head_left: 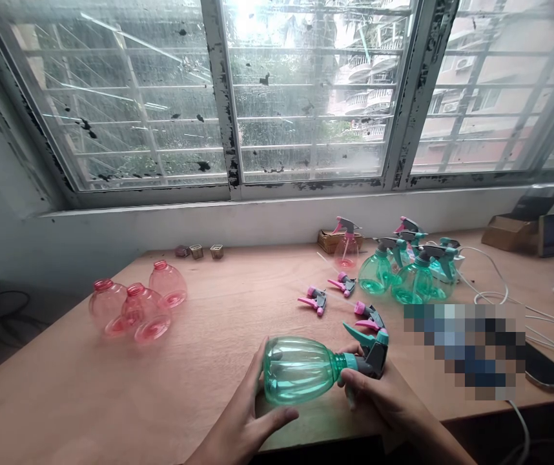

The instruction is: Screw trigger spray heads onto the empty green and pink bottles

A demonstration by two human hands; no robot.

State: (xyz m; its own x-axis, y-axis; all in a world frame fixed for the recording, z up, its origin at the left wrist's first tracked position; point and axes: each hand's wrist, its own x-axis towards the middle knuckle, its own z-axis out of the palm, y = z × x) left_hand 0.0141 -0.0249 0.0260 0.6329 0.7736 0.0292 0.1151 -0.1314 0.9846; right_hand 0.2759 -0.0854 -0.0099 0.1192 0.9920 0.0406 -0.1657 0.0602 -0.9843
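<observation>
- Cradled just above the wooden tabletop, close to its near edge, is a teal spray bottle [299,370], laid on its side with its teal-and-grey trigger head [374,352] turned to the right.
- Its rounded body is held in the left hand [243,413], curved around it with the fingers spread.
- Its neck is gripped by the right hand [378,394], closed just below the trigger head.
- Three loose pink-and-grey trigger heads [313,300] are scattered on the wooden tabletop [219,394] just beyond the hands.
- Three headless pink bottles [136,303] are grouped to the left, lying close together.
- Further back, assembled teal bottles [398,274] and an upright pink bottle [346,252] are clustered beside a cardboard box [339,241].
- A white cable [494,278] is trailed across the right side, near a phone [548,365].
- Beyond the tabletop, a barred window [306,97] is seen.
</observation>
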